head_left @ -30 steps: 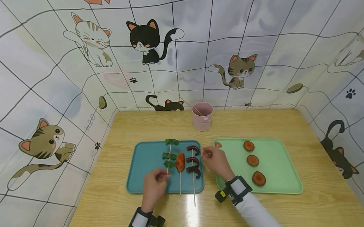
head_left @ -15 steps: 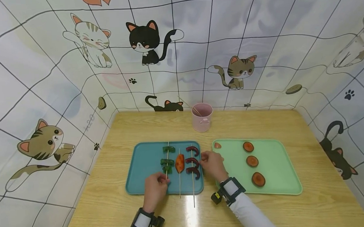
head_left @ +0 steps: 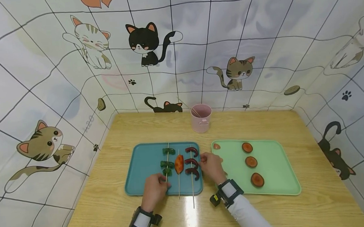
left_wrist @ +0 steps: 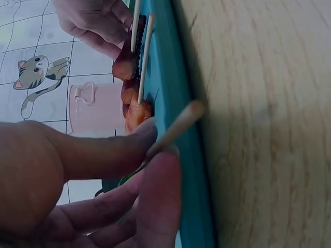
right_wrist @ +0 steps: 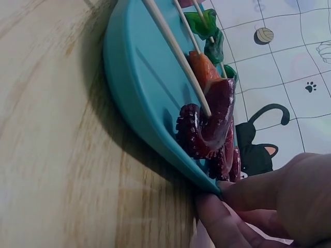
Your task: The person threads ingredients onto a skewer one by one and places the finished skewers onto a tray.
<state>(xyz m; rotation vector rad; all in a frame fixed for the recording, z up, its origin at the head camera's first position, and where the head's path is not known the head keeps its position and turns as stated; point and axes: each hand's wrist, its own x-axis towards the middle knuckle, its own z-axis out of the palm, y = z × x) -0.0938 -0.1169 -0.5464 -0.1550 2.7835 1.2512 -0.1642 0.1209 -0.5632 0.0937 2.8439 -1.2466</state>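
Observation:
In the head view my left hand (head_left: 155,191) pinches the lower end of a skewer of green pepper pieces (head_left: 167,164), which lies on the blue tray (head_left: 146,166). The left wrist view shows the stick (left_wrist: 178,126) between thumb and fingertip. My right hand (head_left: 213,166) is at the tray's right side. In the right wrist view its thumb and a finger pinch the tray's rim (right_wrist: 207,181). Between the hands on that tray lie a skewer with an orange-red piece (head_left: 179,164) and a skewer of dark red octopus tentacles (head_left: 191,161).
A green tray (head_left: 273,170) stands to the right, bearing several round brown slices (head_left: 251,162) and a small pinkish piece (head_left: 216,146) near its left corner. Behind the trays a pink bucket (head_left: 201,121) holds thin sticks. Patterned walls enclose the wooden table (head_left: 133,125).
The green pepper skewer has swung more upright in view and shifted toward me and slightly left on the blue tray. My right hand has moved slightly nearer to me along the tray's right rim.

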